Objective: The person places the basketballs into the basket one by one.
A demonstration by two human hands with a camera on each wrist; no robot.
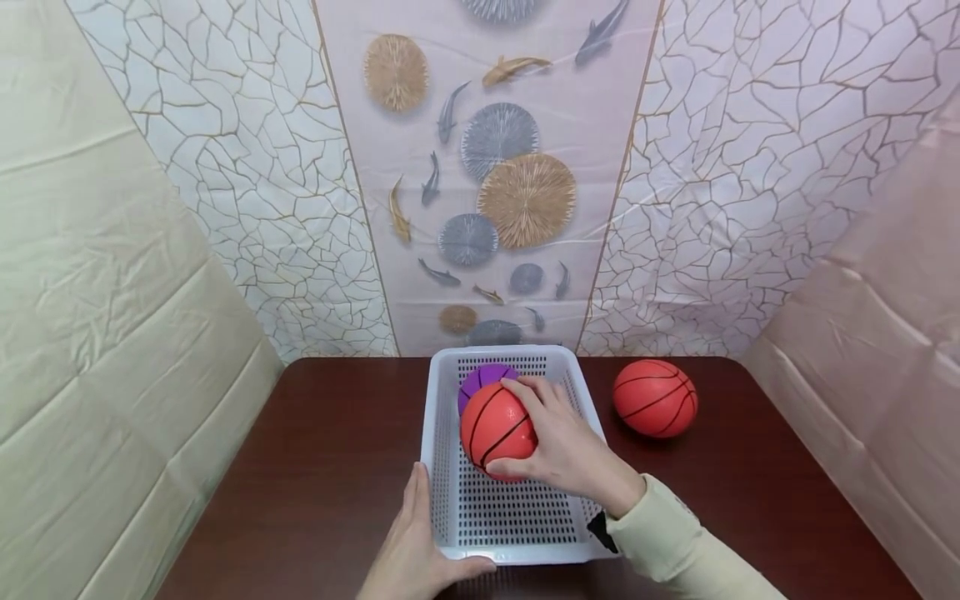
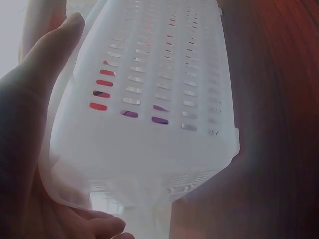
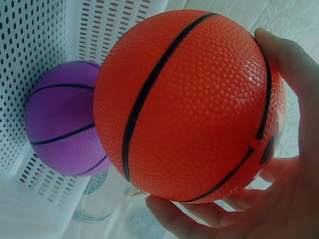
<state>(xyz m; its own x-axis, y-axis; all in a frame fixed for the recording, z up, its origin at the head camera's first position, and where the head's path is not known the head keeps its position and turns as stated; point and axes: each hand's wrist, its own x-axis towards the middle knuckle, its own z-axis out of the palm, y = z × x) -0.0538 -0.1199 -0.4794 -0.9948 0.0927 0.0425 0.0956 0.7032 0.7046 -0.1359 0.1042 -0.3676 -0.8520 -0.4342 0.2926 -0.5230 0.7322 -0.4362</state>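
My right hand (image 1: 562, 442) grips a red toy basketball (image 1: 491, 429) with black lines, thumb on one side and fingers on the other. In the right wrist view that ball (image 3: 184, 109) fills the middle, in front of a purple basketball (image 3: 65, 119) in the white plastic basket (image 1: 517, 554). From the head view the red ball partly covers the purple one (image 1: 486, 377). How high it is above the basket floor cannot be told. My left hand (image 1: 416, 542) holds the basket's near left corner, fingers along the left side and thumb along the front.
A second red basketball (image 1: 655, 398) lies on the dark brown table (image 1: 337, 450), right of the basket. Behind the table hangs a patterned cloth (image 1: 480, 208). Pale fabric panels (image 1: 112, 333) flank both sides.
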